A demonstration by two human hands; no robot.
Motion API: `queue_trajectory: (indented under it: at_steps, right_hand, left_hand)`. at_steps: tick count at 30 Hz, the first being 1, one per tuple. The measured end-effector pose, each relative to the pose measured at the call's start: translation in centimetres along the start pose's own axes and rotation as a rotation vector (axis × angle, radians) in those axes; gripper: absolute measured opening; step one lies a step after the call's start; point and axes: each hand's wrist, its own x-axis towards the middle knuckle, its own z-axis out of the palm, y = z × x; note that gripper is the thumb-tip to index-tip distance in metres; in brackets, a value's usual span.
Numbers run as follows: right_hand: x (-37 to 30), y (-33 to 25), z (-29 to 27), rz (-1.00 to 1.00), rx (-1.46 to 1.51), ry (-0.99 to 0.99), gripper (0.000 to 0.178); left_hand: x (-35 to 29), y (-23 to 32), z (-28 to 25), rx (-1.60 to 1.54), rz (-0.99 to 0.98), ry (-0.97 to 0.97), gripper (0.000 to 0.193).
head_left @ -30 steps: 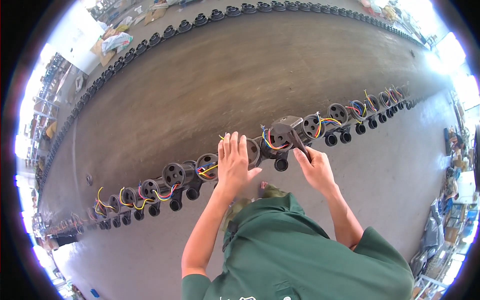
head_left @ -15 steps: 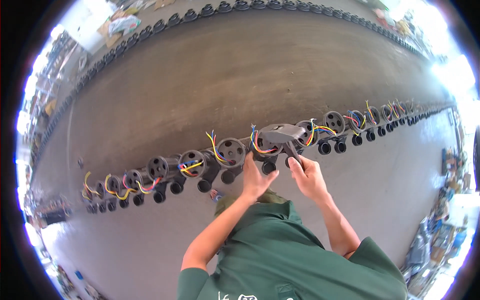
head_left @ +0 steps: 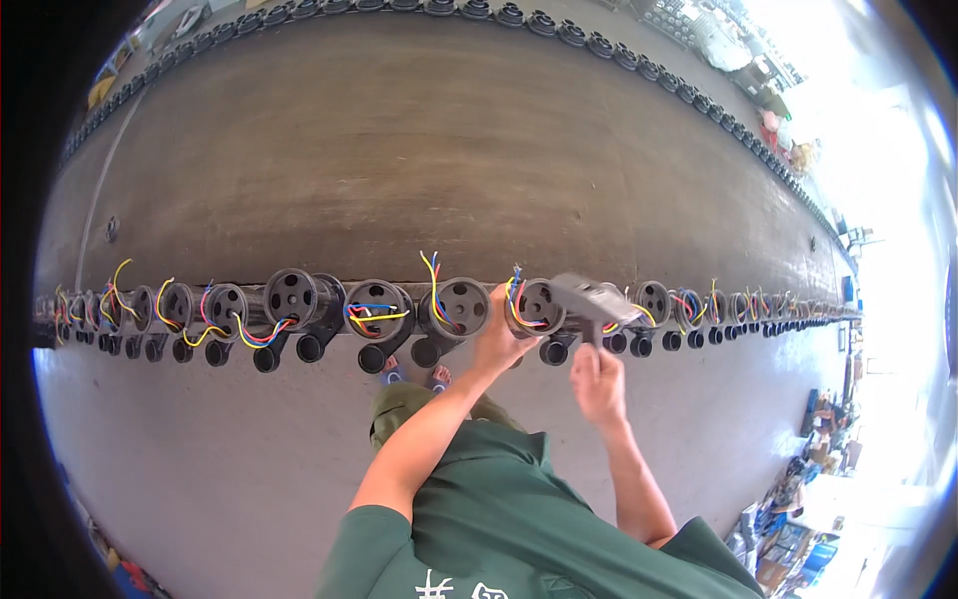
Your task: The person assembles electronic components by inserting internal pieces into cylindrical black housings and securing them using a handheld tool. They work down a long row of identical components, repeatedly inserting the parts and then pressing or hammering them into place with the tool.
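left hand (head_left: 496, 339): closed on a black motor housing (head_left: 539, 306) at the bench (head_left: 399, 170) near edge, steadying it
right hand (head_left: 597, 384): fist round the grip of a grey power tool (head_left: 591, 299), nose against that housing
housings: long row along the edge, coloured wires (head_left: 374, 313) sticking out
far edge: second row of black parts (head_left: 559, 30)

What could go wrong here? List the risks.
The left hand grips a round black housing right beside the grey power tool in the right hand; a slip might strike the fingers. Loose coloured wires stick up near the tool and could snag.
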Motion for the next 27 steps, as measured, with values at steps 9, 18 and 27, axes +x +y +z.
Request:
queue_trajectory:
  at_steps: [9, 18, 27]
  right_hand:
    - [0.2, -2.0, -0.6, 0.221, 0.128, -0.069, 0.051]
    - [2.6, 1.1, 1.7, 0.186, -0.090, -0.018, 0.046]
    - [1.3, 5.6, 2.3, -0.026, -0.324, 0.132, 0.047]
  left_hand:
    - [0.2, -1.1, -1.3, -0.056, -0.034, -0.117, 0.097]
    - [0.6, -2.7, -0.2, 0.020, 0.063, -0.037, 0.096]
    - [0.4, -1.7, -0.7, 0.008, 0.032, -0.090, 0.096]
